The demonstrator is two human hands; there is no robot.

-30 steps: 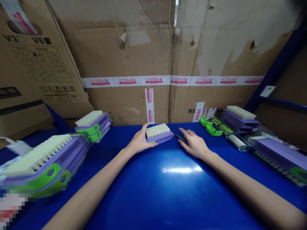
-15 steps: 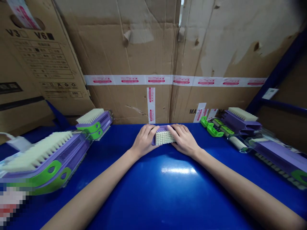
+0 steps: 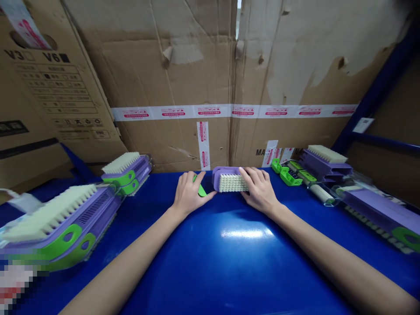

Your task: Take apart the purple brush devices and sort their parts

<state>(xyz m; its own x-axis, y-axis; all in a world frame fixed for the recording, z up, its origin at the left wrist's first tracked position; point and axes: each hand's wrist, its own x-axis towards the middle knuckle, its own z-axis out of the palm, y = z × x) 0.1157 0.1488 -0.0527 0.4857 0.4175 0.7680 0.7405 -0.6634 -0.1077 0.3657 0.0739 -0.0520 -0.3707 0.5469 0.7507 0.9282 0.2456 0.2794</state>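
My right hand grips the right end of a purple scrubbing brush, its pale bristles facing me. A little to the left, my left hand is closed around a bright green plastic piece; only its edge shows between thumb and fingers, so its full shape is hidden. A narrow gap separates the green piece from the brush's left end. Both hands are at the far side of the blue table, in front of the cardboard.
Stacked purple-and-green brushes lie on the left, with a smaller stack behind. On the right are green plastic parts, a purple part with bristles on top and a larger purple brush. Cardboard walls the back.
My left hand has come away from the brush to the left, and a green piece now shows in it. The brush's left end is uncovered, while my right hand keeps its hold.
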